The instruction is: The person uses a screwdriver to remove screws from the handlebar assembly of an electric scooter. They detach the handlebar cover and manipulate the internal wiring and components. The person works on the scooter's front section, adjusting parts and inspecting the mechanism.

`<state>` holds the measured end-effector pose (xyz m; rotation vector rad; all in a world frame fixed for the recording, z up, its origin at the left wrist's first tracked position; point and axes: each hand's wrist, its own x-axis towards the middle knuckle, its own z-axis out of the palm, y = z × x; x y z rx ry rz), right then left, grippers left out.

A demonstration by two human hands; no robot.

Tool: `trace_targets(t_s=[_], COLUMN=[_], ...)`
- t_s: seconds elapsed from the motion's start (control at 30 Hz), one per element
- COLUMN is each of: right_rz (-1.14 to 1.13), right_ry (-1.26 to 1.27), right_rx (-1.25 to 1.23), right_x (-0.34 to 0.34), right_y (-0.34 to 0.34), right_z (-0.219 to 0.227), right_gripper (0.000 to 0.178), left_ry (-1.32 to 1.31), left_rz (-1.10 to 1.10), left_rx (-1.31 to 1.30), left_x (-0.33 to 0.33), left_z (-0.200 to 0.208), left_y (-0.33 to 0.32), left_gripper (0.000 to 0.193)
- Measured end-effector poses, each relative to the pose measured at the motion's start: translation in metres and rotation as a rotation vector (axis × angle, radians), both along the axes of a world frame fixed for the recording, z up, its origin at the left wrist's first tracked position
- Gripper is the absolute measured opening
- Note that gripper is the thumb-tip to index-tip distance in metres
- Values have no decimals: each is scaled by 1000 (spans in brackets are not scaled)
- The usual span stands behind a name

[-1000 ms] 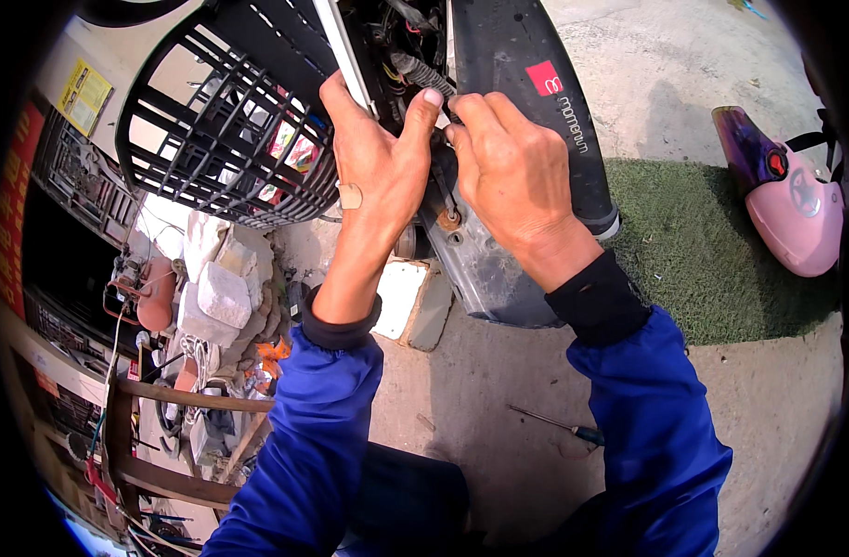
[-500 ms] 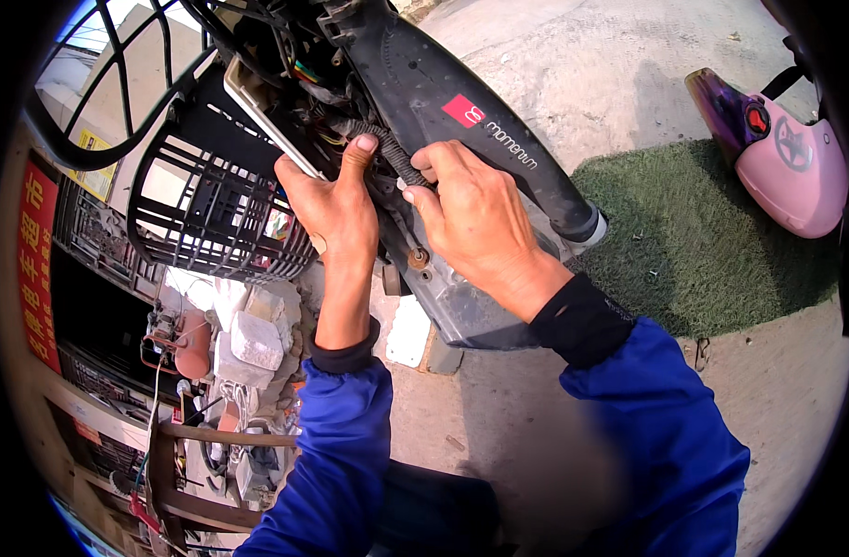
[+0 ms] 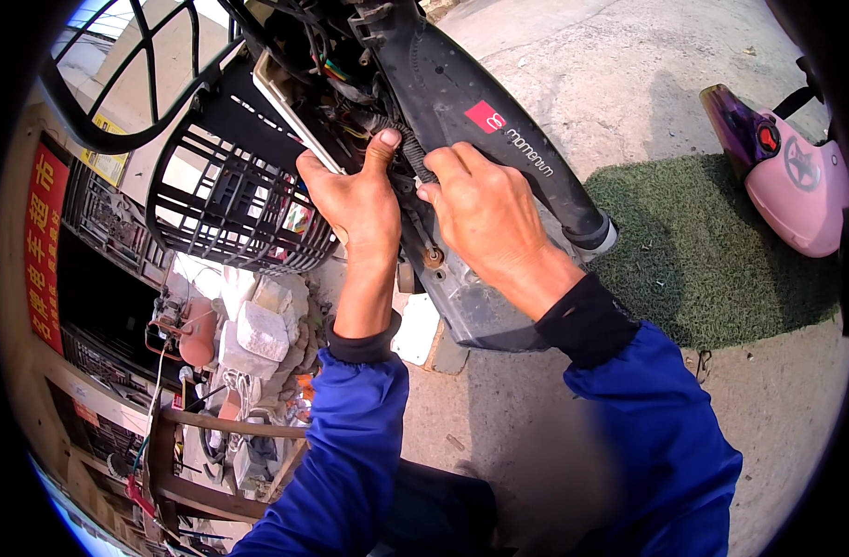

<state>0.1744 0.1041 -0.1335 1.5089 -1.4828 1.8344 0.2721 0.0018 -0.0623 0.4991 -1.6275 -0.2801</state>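
Note:
The front of a dark electric scooter (image 3: 443, 84) lies opened before me, with bundled wiring (image 3: 336, 79) exposed inside. A light-edged panel (image 3: 290, 107) stands along the left of that opening. My left hand (image 3: 359, 204) is closed around the panel's lower end, thumb raised beside the wires; most of its other fingers are hidden. Thumb and bent fingers of my right hand (image 3: 489, 209) pinch the lower end of a black corrugated cable sleeve (image 3: 413, 148). What lies under those fingertips is hidden. Just below, a rusty bolt (image 3: 434, 257) sits on the scooter's grey footboard (image 3: 489, 311).
A black wire basket (image 3: 239, 195) adjoins the opening at the left. Green matting (image 3: 693, 251) lies at the right beneath a pink vehicle part (image 3: 796, 190). Stone blocks (image 3: 262, 331), a reddish tank (image 3: 197, 331) and a wooden frame (image 3: 211, 497) stand at the lower left.
The whole view has shifted, so scooter, basket and hands appear slightly farther right. Both hands keep nearly the same hold on the panel and cable sleeve.

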Motion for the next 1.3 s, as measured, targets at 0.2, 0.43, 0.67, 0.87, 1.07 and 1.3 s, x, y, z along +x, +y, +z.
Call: trace_targets(t_s=[0.2, 0.43, 0.67, 0.87, 1.07, 1.3], right_rz=[-139, -256, -349, -415, -265, -175], right_ry=[69, 183, 270, 292, 236, 160], right_rx=[132, 244, 291, 83, 33, 248], right_x=[10, 21, 17, 3, 15, 20], right_y=[13, 12, 4, 22, 9, 15], right_z=[22, 29, 50, 48, 53, 84], right_gripper=[51, 79, 69, 60, 72, 70], left_ry=[-34, -107, -115, -88, -79, -116], left_rz=[6, 73, 71, 74, 73, 48], left_rx=[-42, -73, -42, -18, 6, -18], left_x=[3, 7, -2, 3, 1, 5], left_z=[-4, -2, -1, -2, -5, -9], left_y=[-4, 8, 12, 17, 16, 13], left_gripper=[57, 54, 49, 62, 60, 57])
